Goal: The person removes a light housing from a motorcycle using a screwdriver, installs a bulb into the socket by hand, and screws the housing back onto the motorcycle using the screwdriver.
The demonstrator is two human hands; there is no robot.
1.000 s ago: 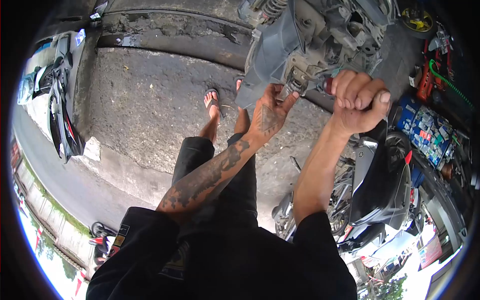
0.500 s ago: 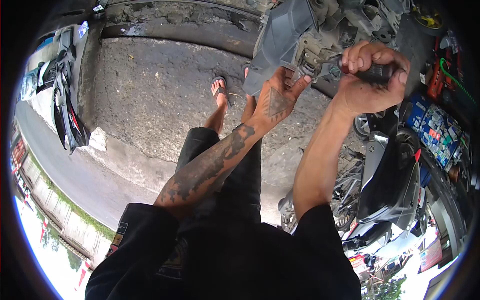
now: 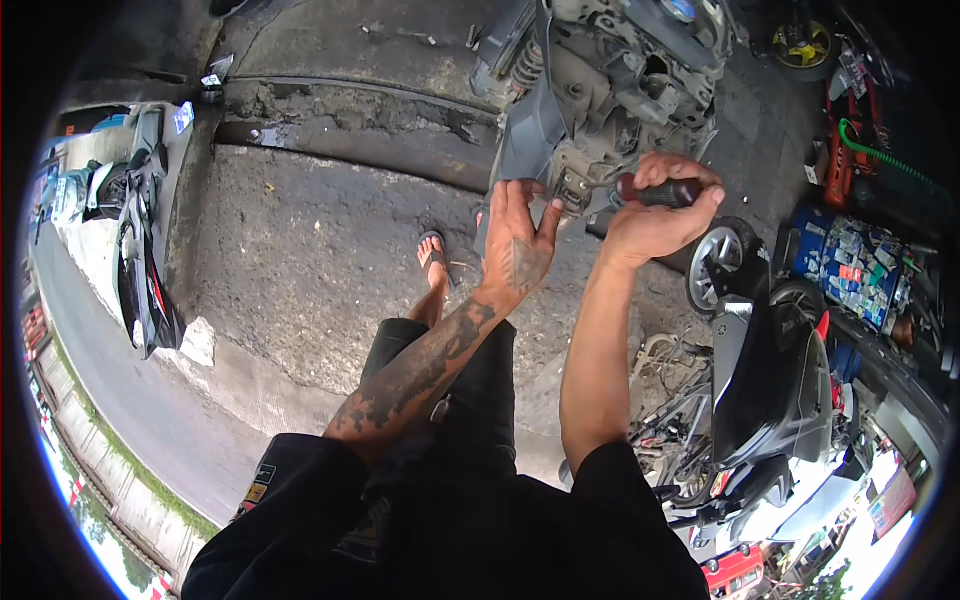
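Observation:
A partly stripped motorcycle point(image 3: 625, 85) with bare metal and grey plastic fills the top centre. My right hand point(image 3: 660, 215) is wrapped round the dark red handle of a screwdriver point(image 3: 655, 190), whose shaft points left at a small metal part point(image 3: 573, 190) on the motorcycle's near end. My left hand point(image 3: 520, 240) rests beside that part, its fingertips against the lower edge of a grey plastic panel point(image 3: 532, 135) and its thumb at the metal part. The fingers of this hand are stretched and the thumb stands apart from them.
A black motorcycle point(image 3: 770, 380) stands at the right, below a blue box covered in stickers point(image 3: 850, 270). A red stand point(image 3: 850, 150) with a green coiled hose is at the upper right. Another motorcycle point(image 3: 140, 250) stands at the left by the road.
The view has shifted, showing more of the motorcycle. My left hand has spread against the panel from a tighter grasp at the metal part. My right hand still holds the screwdriver, its fingers repositioned.

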